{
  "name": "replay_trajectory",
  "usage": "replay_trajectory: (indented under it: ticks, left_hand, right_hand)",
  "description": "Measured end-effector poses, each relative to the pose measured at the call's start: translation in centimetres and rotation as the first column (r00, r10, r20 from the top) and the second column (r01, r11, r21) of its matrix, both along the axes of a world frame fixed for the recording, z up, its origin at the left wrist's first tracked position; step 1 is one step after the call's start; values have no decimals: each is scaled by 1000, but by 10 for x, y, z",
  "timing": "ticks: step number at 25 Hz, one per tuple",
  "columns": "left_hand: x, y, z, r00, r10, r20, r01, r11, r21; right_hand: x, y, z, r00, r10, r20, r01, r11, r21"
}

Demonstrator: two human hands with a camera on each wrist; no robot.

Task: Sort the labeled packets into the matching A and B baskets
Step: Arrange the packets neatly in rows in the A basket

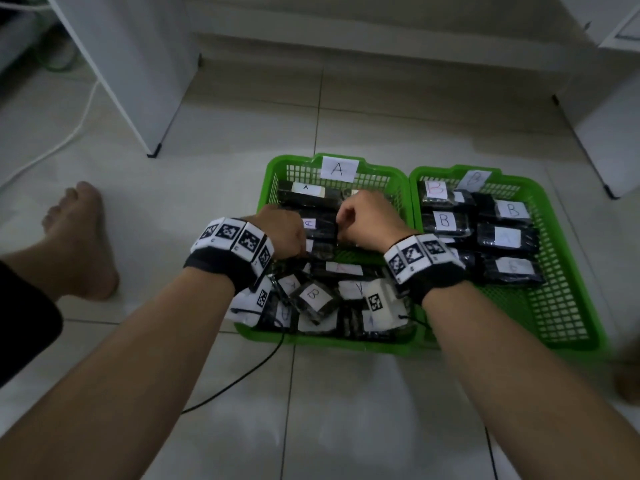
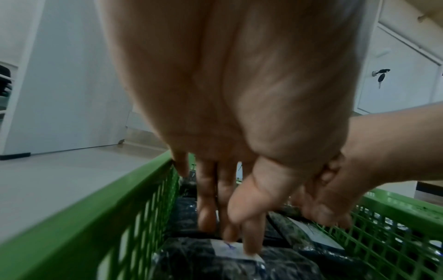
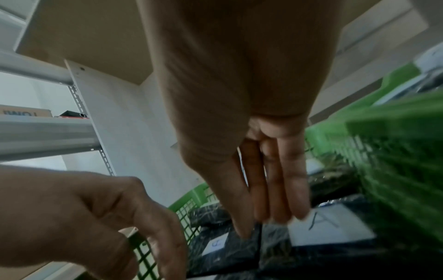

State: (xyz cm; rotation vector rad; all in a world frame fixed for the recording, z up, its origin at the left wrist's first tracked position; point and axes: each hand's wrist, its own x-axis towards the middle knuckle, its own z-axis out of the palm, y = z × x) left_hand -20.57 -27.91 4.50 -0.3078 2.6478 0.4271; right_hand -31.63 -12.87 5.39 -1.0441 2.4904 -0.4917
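Observation:
Two green mesh baskets sit side by side on the tiled floor. Basket A (image 1: 272, 174) is on the left and basket B (image 1: 550, 317) on the right, each with a paper letter tag. Both hold black packets with white labels. My left hand (image 1: 289, 233) and right hand (image 1: 363, 220) reach down into basket A (image 2: 120, 217), on either side of an A packet (image 1: 320, 225). The left hand's fingers (image 2: 251, 244) lie straight on a packet's label (image 2: 230, 248). My right hand's fingers (image 3: 278, 204) are straight and touch an A-labelled packet (image 3: 330, 227). A B packet (image 1: 313, 296) lies in basket A's front pile, and an A packet (image 1: 507, 237) lies in basket B.
My bare foot (image 1: 79, 244) rests on the floor left of the baskets. White furniture panels (image 1: 138, 81) stand behind on the left and a white cabinet (image 1: 606, 116) on the right. A black cable (image 1: 242, 375) runs across the tiles from basket A's front.

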Motion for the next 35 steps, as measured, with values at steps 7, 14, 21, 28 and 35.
replay_trajectory:
  ticks: [7,14,21,28,35]
  left_hand:
    - [6,42,10,992,-34,-124,44,996,82]
    - [11,41,1,996,40,-81,-26,985,168]
    - [14,25,4,889,373,-266,-242,875,420]
    - [4,2,0,868,156,-472,-19,959,282]
    - [-24,-17,1,921,-67,-384,13,990,-142]
  right_hand:
    - [23,45,-12,981,122,153,-171,915,365]
    - [26,53,-8,982,152,110,-185,881,435]
    - [12,54,13,995,37,94,-54,981,188]
    - [7,28,10,996,-69,-48,63,992,-112]
    - [11,12,-4,997,-70,10,71,990,-124]
